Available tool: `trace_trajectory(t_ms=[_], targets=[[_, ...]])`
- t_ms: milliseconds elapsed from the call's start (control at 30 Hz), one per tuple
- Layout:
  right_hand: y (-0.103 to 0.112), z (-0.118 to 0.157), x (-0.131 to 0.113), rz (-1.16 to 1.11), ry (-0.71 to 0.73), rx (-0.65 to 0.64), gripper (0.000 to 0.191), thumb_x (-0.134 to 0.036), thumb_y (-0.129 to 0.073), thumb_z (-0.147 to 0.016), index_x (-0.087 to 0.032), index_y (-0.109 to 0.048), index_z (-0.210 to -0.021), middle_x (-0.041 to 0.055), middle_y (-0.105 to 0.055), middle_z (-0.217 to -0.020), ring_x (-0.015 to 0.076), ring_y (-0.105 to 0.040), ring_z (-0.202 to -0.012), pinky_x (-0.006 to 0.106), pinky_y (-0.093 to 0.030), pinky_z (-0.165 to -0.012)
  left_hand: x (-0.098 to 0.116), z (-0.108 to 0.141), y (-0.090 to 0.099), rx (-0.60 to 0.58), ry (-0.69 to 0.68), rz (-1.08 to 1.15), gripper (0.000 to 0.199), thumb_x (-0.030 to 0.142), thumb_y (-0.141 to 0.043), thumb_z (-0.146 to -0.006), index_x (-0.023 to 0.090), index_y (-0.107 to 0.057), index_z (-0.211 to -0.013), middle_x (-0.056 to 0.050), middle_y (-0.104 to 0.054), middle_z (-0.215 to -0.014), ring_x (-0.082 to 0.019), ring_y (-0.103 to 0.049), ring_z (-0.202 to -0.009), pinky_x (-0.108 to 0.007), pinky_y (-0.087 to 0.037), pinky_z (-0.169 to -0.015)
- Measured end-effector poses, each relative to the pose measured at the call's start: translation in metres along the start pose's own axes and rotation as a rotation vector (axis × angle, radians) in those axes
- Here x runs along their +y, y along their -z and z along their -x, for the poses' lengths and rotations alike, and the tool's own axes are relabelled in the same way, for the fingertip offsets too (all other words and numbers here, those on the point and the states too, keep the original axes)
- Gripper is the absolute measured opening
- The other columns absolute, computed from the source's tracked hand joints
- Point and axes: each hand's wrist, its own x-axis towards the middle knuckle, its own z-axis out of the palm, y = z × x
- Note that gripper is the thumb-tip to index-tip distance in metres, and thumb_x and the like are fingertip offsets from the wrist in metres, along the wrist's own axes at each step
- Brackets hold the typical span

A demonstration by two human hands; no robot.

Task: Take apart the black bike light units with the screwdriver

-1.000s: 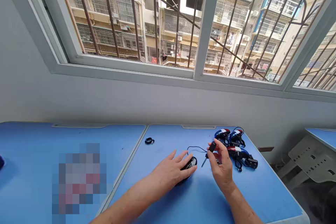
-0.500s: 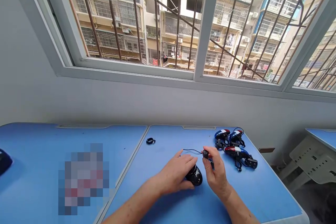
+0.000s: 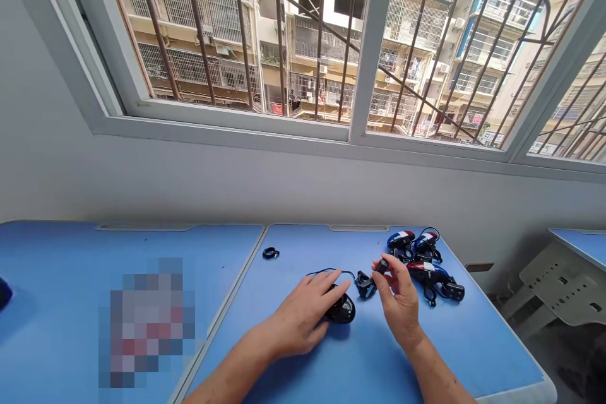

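Two hands work over the blue counter (image 3: 473,353): the left hand (image 3: 298,322) is cupped over a glossy black shell (image 3: 343,310), and the right hand (image 3: 400,303) is closed in a pinch on a small black piece (image 3: 381,266), raised off the counter. The shell sits under the left hand's fingertips, well apart from the right hand, its long axis running roughly sideways across the view. A thin black cable (image 3: 331,271) arcs from beneath the left hand's fingers to a small black clip (image 3: 365,285), which rests on the counter between the hands, closer to the right. Whether the pinched piece joins that cable cannot be told from this view. Beyond the right hand lie three red, white and blue shells (image 3: 426,272), bunched together with black straps (image 3: 430,295) — the nearest just beside the right hand. A small black ring (image 3: 271,253) lies farther left, near the counter's seam.
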Motion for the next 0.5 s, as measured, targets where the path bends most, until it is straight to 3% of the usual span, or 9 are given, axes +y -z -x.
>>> trace_trajectory(t_ms=[67, 167, 300, 400, 500], targets=[[0.0, -0.001, -0.001, 0.005, -0.008, 0.006, 0.028, -0.026, -0.063, -0.088, -0.02, -0.062, -0.115, 0.0083, -0.072, -0.095, 0.0197, -0.072, -0.085, 0.031, -0.064, -0.067, 0.001, 0.002, 0.005, 0.015, -0.004, 0.042, 0.079, 0.005, -0.054, -0.073, 0.029, -0.03, -0.145, -0.011, -0.039, -0.152, -0.032, -0.041, -0.134, -0.048, -0.037, -0.105], [0.0, -0.002, -0.003, 0.012, -0.014, 0.001, 0.028, -0.026, -0.064, -0.088, -0.02, -0.062, -0.115, 0.008, -0.073, -0.094, 0.0197, -0.072, -0.084, 0.031, -0.064, -0.066, 0.005, -0.001, 0.011, 0.057, 0.01, 0.097, 0.057, 0.01, -0.053, -0.08, 0.026, -0.043, -0.133, -0.01, -0.054, -0.139, -0.03, -0.054, -0.119, -0.044, -0.044, -0.097], [0.001, -0.003, -0.003, 0.026, -0.025, 0.005, 0.028, -0.026, -0.063, -0.088, -0.019, -0.062, -0.115, 0.0079, -0.074, -0.092, 0.0198, -0.072, -0.082, 0.031, -0.064, -0.066, 0.009, -0.005, 0.008, 0.131, 0.018, 0.114, 0.034, 0.016, -0.055, -0.083, 0.024, -0.054, -0.116, -0.009, -0.063, -0.122, -0.029, -0.061, -0.101, -0.041, -0.049, -0.087], [0.001, -0.002, -0.001, 0.034, -0.023, 0.016, 0.029, -0.024, -0.064, -0.087, -0.019, -0.062, -0.115, 0.0077, -0.074, -0.092, 0.0194, -0.072, -0.082, 0.031, -0.064, -0.067, 0.008, -0.005, 0.0, 0.194, -0.005, 0.142, 0.035, 0.019, -0.058, -0.083, 0.024, -0.054, -0.117, -0.011, -0.059, -0.127, -0.031, -0.058, -0.109, -0.043, -0.048, -0.091], [0.002, -0.002, 0.001, 0.027, -0.031, 0.014, 0.029, -0.023, -0.064, -0.087, -0.019, -0.062, -0.115, 0.0079, -0.074, -0.093, 0.0195, -0.072, -0.083, 0.032, -0.064, -0.068, 0.007, -0.004, -0.004, 0.169, -0.002, 0.149, 0.043, 0.019, -0.059, -0.082, 0.025, -0.051, -0.124, -0.012, -0.057, -0.129, -0.031, -0.058, -0.111, -0.043, -0.049, -0.092]])
